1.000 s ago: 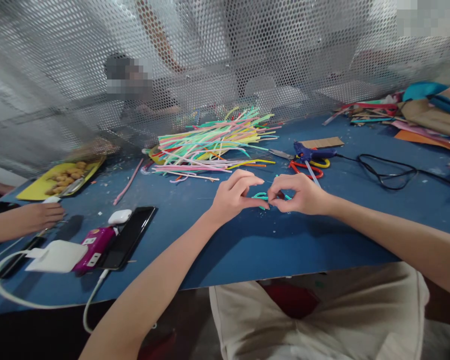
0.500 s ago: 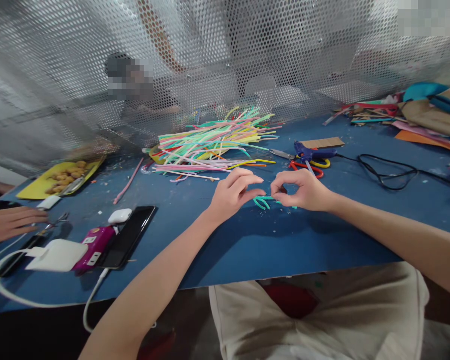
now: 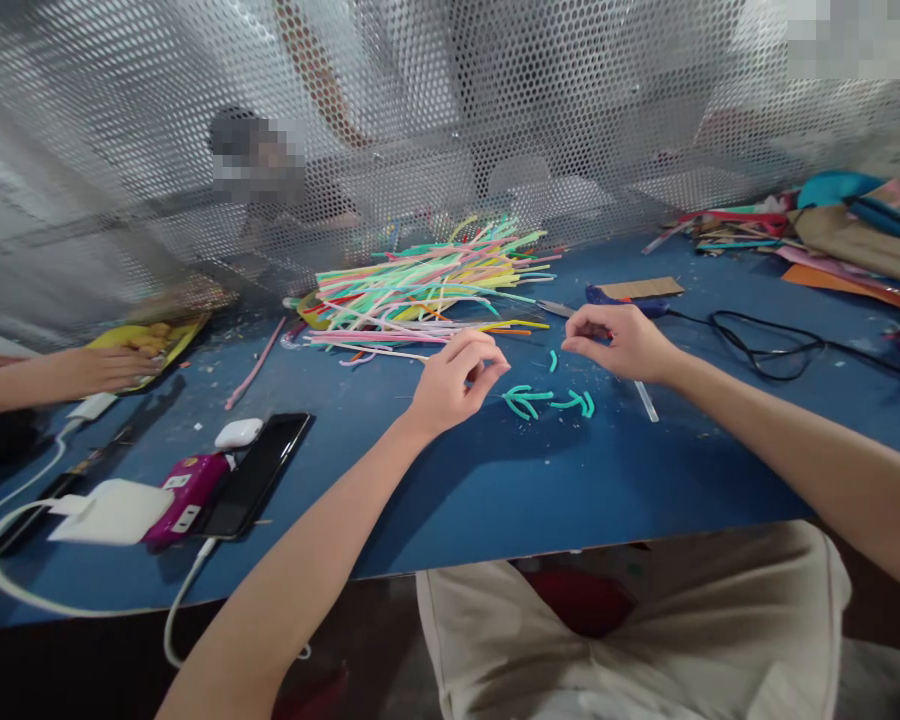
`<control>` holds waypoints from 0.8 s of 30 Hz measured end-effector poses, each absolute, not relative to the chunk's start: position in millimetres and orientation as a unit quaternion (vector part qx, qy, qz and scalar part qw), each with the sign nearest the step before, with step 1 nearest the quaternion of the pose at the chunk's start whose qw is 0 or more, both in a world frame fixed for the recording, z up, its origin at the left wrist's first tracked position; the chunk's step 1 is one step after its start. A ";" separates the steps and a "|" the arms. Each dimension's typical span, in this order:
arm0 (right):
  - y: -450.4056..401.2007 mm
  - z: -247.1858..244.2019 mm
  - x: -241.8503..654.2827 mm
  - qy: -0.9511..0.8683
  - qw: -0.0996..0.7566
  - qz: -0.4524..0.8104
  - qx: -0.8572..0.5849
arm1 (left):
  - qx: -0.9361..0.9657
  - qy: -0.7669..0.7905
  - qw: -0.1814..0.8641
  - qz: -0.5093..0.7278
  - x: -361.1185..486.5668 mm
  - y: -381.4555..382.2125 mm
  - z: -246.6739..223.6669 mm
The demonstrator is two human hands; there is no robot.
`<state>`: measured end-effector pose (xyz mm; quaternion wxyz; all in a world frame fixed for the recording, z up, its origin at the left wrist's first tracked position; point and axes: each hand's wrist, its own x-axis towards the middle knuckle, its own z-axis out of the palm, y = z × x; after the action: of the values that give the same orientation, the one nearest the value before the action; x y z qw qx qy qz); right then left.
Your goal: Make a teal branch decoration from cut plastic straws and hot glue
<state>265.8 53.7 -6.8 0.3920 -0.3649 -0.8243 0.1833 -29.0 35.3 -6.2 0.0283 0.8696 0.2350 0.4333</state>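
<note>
My left hand (image 3: 459, 380) hovers just left of the green pieces, thumb and forefinger pinched together. Whatever is between those tips is too small to make out. Behind and to the right, my right hand (image 3: 616, 340) is also pinched, its contents not visible. Between the hands on the table lie a branched green pipe cleaner piece (image 3: 523, 397), a second curved green cluster (image 3: 581, 402) and a short green bit (image 3: 553, 361). My right hand partly covers the blue glue gun (image 3: 649, 306) and the scissors (image 3: 555, 308). A clear glue stick (image 3: 647, 402) lies below that hand.
A heap of coloured pipe cleaners (image 3: 420, 285) lies at the back, before a perforated metal screen (image 3: 540, 100). On the left are a phone (image 3: 262, 475), purple power strip (image 3: 187, 500) and another person's hand (image 3: 105, 370) over a yellow tray (image 3: 187, 335). A black cord (image 3: 750, 345) loops right.
My hands have moved apart, the right one back toward the glue gun, and the green pieces between them show more fully. The other person's hand has moved onto the yellow tray.
</note>
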 end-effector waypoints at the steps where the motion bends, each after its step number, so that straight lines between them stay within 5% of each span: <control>1: 53.9 -7.1 266.0 -0.831 0.379 0.173 -0.368 | 0.871 0.231 0.030 0.433 -29.1 34.8 -6.0; 24: 26.2 -5.5 239.1 -0.850 0.427 0.068 -0.300 | 0.742 0.404 0.296 0.446 4.6 9.7 -12.4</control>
<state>239.1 26.2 -5.5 0.4272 -0.3003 -0.8501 0.0678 4.6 9.7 -12.4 0.2956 0.7417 0.4040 0.4465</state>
